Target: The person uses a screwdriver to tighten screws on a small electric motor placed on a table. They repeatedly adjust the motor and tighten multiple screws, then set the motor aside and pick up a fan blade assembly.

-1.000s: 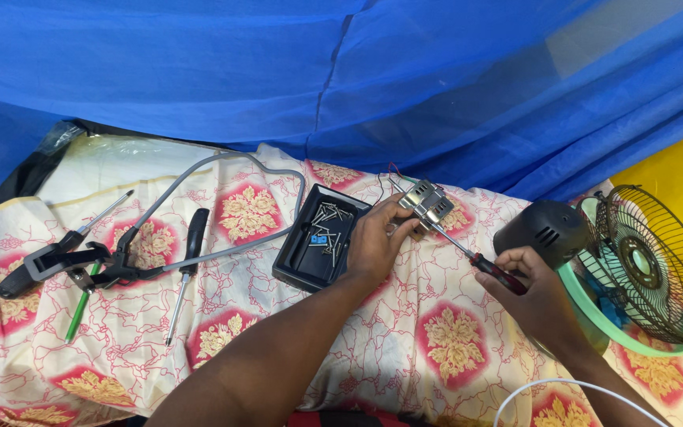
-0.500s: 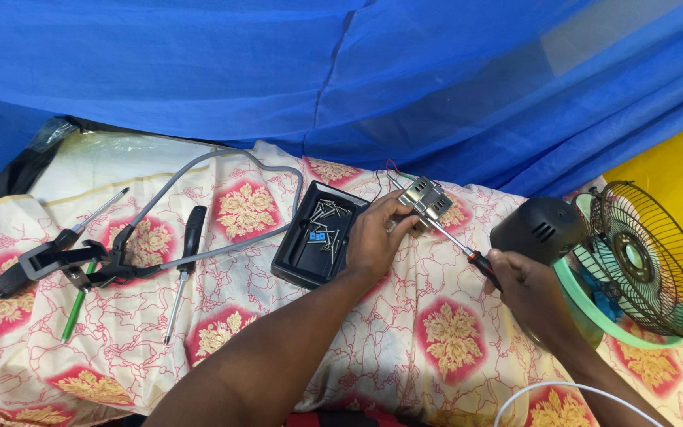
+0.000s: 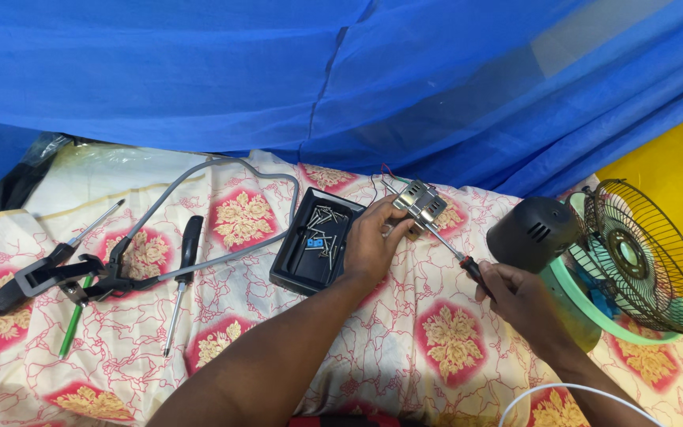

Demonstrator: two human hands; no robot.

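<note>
My left hand (image 3: 371, 243) pins a small metal part (image 3: 418, 201) with thin wires against the patterned cloth, thumb and fingers closed round its lower edge. My right hand (image 3: 518, 296) grips the dark handle of a screwdriver (image 3: 450, 249), whose shaft slants up and left with its tip on the metal part. Just left of my left hand lies a black tray (image 3: 295, 270) holding several screws.
A small table fan (image 3: 638, 257) with a green base, wire cage and black motor housing (image 3: 533, 230) lies at the right. At the left are a black-handled screwdriver (image 3: 181, 278), a green one (image 3: 73, 326), a black clamp tool (image 3: 57, 274) and a grey cable (image 3: 223, 170). Blue netting hangs behind.
Little has moved. My right hand and the screwdriver handle have shifted slightly, with the tip staying on the metal part; my left hand keeps its hold.
</note>
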